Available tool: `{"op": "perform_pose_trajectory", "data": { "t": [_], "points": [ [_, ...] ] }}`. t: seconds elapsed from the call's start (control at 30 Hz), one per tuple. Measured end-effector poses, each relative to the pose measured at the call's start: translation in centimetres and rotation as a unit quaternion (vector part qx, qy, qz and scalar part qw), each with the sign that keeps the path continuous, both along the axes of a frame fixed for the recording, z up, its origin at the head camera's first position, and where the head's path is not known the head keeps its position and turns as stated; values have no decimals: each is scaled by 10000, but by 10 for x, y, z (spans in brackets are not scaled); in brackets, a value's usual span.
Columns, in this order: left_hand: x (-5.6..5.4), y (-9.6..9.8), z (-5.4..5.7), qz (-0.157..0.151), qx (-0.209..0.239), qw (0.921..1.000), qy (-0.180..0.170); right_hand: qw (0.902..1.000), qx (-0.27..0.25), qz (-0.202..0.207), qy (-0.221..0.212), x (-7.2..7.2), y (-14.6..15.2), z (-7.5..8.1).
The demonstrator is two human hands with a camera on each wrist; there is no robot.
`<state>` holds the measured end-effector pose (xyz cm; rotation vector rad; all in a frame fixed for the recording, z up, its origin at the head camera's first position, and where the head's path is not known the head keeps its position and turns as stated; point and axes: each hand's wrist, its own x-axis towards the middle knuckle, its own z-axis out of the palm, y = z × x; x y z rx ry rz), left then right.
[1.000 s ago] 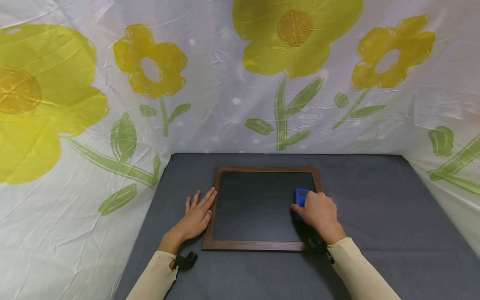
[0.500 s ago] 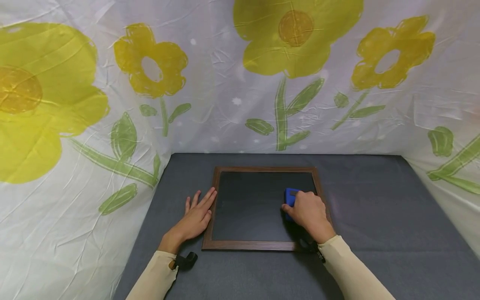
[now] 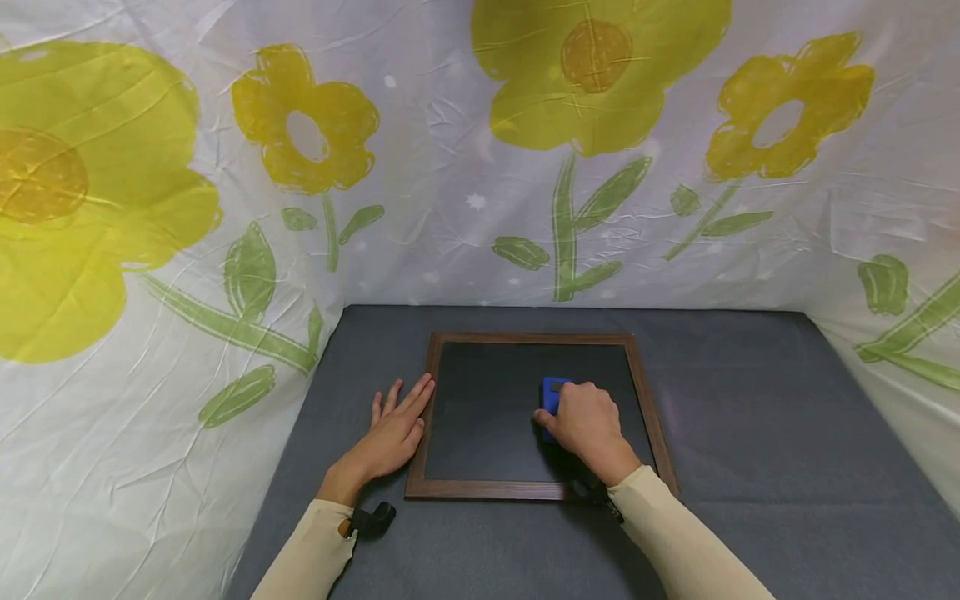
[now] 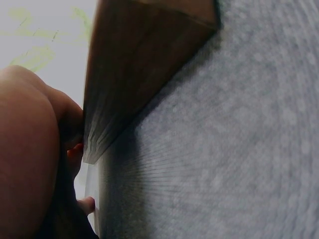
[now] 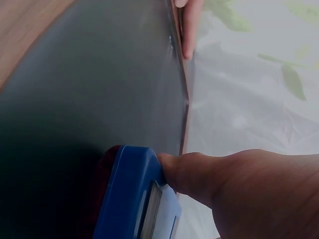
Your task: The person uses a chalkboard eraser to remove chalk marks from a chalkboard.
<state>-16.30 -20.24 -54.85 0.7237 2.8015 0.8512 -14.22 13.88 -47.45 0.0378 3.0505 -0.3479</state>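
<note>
Shows a leftward slide since the earlier frame of the right hand [image 3: 588, 427] together with the blue eraser [image 3: 552, 398] – from near the right side of the wooden frame [image 3: 495, 490] to about the middle of the dark panel [image 3: 487, 408], closer to the left hand [image 3: 386, 437] than before. Grasps the blue eraser in the right hand, with bent knuckles in the head view and with the thumb [image 5: 184, 172] against the blue casing in the right wrist view. Has the blue eraser partly covered by that hand, poking out on the left and beyond the knuckles, over the dark panel, with a dark red underside turned toward it. Rests the left hand, released, well to the left of the right hand, with outstretched fingers touching the left side of the wooden frame – in the same spot as before. Shows, in the left wrist view, the outer edge of the wooden frame just beside the left hand, above grey cloth on the bench [image 3: 750, 433]. Wears a small black device [image 3: 375, 520] behind the left hand, next to a cream sleeve [image 3: 307, 550]. Ends, beyond both hands, in a pale curtain [image 3: 450, 208] with large yellow flowers [image 3: 525, 67].
</note>
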Motion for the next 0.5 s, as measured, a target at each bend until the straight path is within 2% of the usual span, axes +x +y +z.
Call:
{"op": "perform_pose_trajectory", "data": {
  "t": [0.5],
  "points": [
    [-1, 0, -1, -18, -34, 10000, -18, 9993, 96, 284, 204, -2, -31, -3]
  ]
}}
